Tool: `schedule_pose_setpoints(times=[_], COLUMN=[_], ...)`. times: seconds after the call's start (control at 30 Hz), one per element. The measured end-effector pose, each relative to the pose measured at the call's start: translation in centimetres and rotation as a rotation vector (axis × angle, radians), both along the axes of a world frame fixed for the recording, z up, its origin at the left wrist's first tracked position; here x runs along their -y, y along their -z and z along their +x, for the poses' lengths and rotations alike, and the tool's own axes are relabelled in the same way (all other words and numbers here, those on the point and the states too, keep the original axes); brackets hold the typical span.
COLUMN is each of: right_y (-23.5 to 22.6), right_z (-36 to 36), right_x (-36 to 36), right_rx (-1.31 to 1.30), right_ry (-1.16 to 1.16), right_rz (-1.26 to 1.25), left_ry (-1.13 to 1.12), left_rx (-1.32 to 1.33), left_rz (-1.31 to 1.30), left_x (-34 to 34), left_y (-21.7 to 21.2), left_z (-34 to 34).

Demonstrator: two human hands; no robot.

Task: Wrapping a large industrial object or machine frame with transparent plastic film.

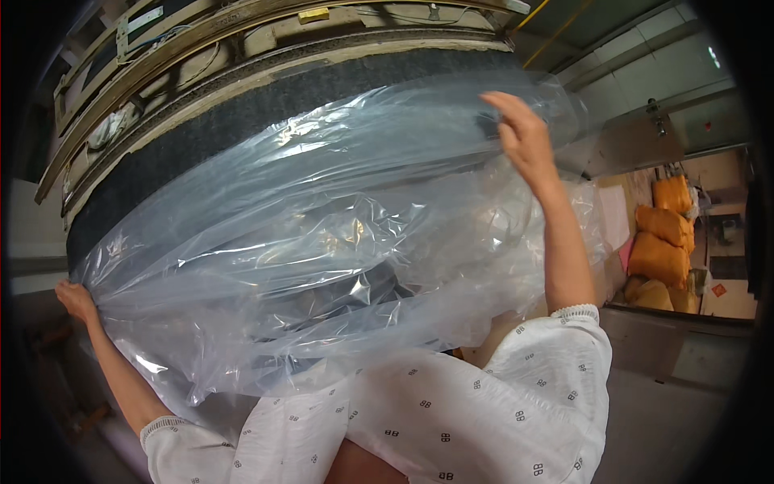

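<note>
A large sheet of clear plastic film (339, 234), wrinkled and shiny, is spread across a dark grey padded surface (201, 113) in front of me. My left hand (75, 300) is at the film's far left end, closed on its gathered edge; folds fan out from there. Over the right part of the film is my right hand (522, 137), its fingers stretched toward the left and apart from the thumb. Whether its fingertips touch the film cannot be told. The near side of the film hangs in loose folds against my body.
Behind the padded surface runs a long machine frame (266, 52) with rails and cables. A small yellow block (314, 15) lies on it. To the right, orange bundles (663, 242) are stacked beyond a grey metal panel (645, 145).
</note>
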State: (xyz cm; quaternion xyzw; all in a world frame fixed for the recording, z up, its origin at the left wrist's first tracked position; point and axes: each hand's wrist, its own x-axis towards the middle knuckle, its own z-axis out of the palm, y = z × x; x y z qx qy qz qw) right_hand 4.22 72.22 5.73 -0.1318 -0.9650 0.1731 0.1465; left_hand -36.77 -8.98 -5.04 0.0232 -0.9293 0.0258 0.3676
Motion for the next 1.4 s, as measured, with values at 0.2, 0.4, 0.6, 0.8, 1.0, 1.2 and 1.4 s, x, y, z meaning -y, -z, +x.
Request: schedule_pose_setpoints(times=[0.2,0.4,0.6,0.8,1.0,1.2,1.4], right_y=[4.2,4.0,4.5,5.5,4.9,-4.3,2.2], right_z=[-4.3,-3.8,-5.5,-6.8,-10.8,-12.8,-15.3], right_x=[5.3,5.3,5.6,3.0,-1.8,-5.8,-18.9], right_rx=[-0.022,-0.029,-0.126,-0.252,-0.12,-0.52,-0.544], right_ry=[-0.166,-0.167,-0.187,-0.219,-0.239,-0.129,0.374], right_rz=[0.142,0.187,0.205,0.146,-0.361,-0.726,-0.05], left_ry=[-0.058,0.349,0.371,0.302,0.254,0.547,0.222], left_rx=[0.023,0.151,0.326,0.42,0.354,-0.033,-0.182], left_rz=[0.584,1.293,1.402,1.45,1.522,1.646,0.47], left_x=[13.0,14.7,18.0,15.5,14.5,3.8,-15.1], left_y=[-3.3,-8.4,-12.1,-11.2,-7.4,-12.6,-7.3], left_z=[0.3,8.5,17.7,24.0,23.6,11.5,0.7])
